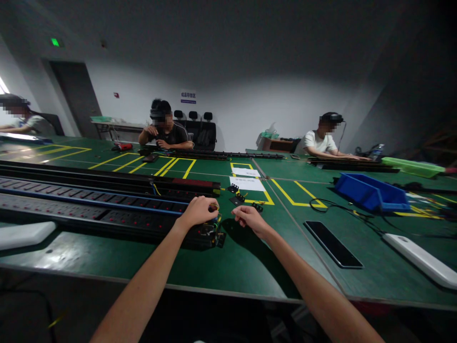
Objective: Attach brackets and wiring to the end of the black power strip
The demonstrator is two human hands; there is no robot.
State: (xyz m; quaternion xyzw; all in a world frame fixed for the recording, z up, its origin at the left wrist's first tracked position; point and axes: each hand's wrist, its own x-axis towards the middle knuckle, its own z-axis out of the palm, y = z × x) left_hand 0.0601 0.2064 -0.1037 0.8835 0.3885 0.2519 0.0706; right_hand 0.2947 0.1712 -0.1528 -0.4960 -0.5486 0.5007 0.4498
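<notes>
The left hand is resting over the right-hand end of a black socket strip, its fingers curling down there; whether they are clamping on it cannot be told. Exposed wires are showing at that end. The right hand is hovering just to the right, thumb and fingertips together; whether anything small is sitting between them cannot be told. The strip is lying on the left half of the green tabletop, running roughly along the near edge. Small black brackets are lying just beyond the right hand, and paper sheets are lying behind these. Toward the near right corner, a smartphone and a white device are lying near the edge. A blue bin is standing farther back, toward the right edge. Three co-workers are sitting along the far side, one wearing a dark shirt.
</notes>
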